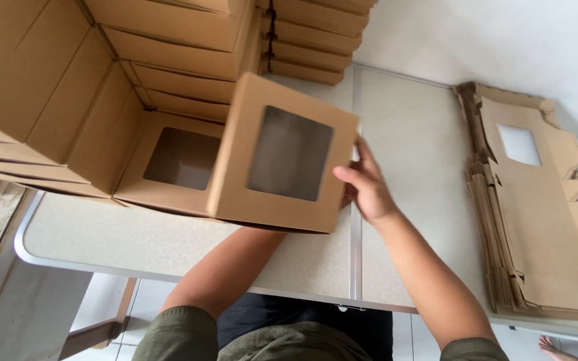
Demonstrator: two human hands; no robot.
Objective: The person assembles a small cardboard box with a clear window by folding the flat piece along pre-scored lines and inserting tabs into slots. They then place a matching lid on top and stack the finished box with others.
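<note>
While the right hand [368,190] presses its fingers and thumb against the right edge of a folded window box [282,157], that box hangs tilted at mid-frame above the desk [409,154]. The left hand is hidden behind the box, so I cannot tell its grip; only the forearm shows. Judging by what lies around, much is done: finished boxes [168,60] fill the upper left, one [175,164] just beside the held box. A stack of flat blanks [536,220] at the right edge remains unfolded.
</note>
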